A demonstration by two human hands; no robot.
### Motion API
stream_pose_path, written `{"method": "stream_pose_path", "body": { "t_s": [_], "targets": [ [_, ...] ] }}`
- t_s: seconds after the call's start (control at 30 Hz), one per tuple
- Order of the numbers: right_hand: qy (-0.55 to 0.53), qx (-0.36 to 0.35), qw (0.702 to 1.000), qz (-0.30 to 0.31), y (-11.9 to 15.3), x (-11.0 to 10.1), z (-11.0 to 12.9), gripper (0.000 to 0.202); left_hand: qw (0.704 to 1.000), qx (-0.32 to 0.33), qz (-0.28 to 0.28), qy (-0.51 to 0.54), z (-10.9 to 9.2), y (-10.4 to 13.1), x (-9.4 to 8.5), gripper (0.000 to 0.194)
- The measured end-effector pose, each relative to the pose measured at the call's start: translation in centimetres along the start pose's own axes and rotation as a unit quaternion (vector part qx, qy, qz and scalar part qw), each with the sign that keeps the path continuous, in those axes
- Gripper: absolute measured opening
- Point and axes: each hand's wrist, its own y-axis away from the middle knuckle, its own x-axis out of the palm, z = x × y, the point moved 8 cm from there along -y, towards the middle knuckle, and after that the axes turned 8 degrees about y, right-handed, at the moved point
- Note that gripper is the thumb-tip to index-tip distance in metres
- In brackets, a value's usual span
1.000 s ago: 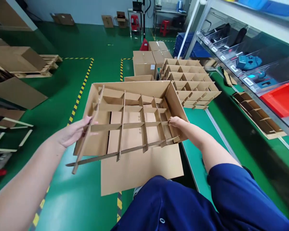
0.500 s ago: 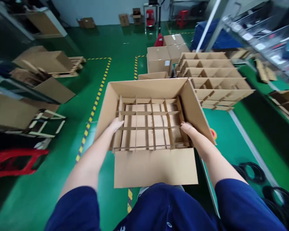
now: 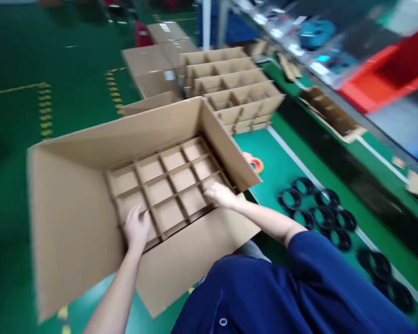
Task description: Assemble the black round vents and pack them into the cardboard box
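Observation:
An open cardboard box (image 3: pixel 71 204) stands in front of me with its flaps spread outward. Inside it lies a cardboard divider grid (image 3: pixel 174 191), made of crossed strips forming several square cells, down near the box floor. My left hand (image 3: pixel 138 227) is at the grid's near left part, fingers curled over a strip. Toward the near right of the grid, my right hand (image 3: pixel 220 194) has its fingers closed on another strip. The fingertips of both hands are partly hidden by the strips and blurred.
Stacked cardboard dividers (image 3: pixel 244 95) stand beyond the box, beside closed cartons (image 3: pixel 156 60). A roll of tape (image 3: pixel 257 165) and several black rings (image 3: pixel 322 216) lie on the right. A shelf with a red bin (image 3: pixel 376 81) runs along the upper right.
The divider grid now sits lower and flatter in the box. My hands have moved from its side edges to strips further inward. The view has swung right.

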Motion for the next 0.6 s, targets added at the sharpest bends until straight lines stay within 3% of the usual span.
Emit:
{"method": "stream_pose_path", "body": {
  "t_s": [0.1,0.23,0.33,0.4,0.47,0.6],
  "targets": [
    [-0.041,0.022,0.998,-0.036,4.9,1.5,1.8,0.032,0.994,0.103,-0.007,0.026,-2.0,2.4,2.6,0.054],
    [-0.081,0.139,0.979,-0.124,11.9,1.6,-0.2,0.026,0.965,0.243,0.048,0.085,-5.4,6.3,9.7,0.065],
    [-0.098,0.196,0.969,-0.113,16.0,1.6,-3.0,0.024,0.919,0.307,0.217,0.120,-9.4,9.9,17.8,0.059],
    [-0.111,0.220,0.962,-0.113,18.5,1.3,-4.8,0.025,0.870,0.322,0.356,0.111,-12.0,12.6,23.2,0.050],
    [-0.122,0.256,0.951,-0.122,21.2,1.1,-6.2,0.025,0.826,0.321,0.456,0.082,-14.2,14.9,27.8,0.046],
    [-0.158,0.341,0.917,-0.134,27.7,1.9,-8.1,0.022,0.770,0.361,0.525,0.028,-19.6,17.4,34.5,0.041]
  ]
}}
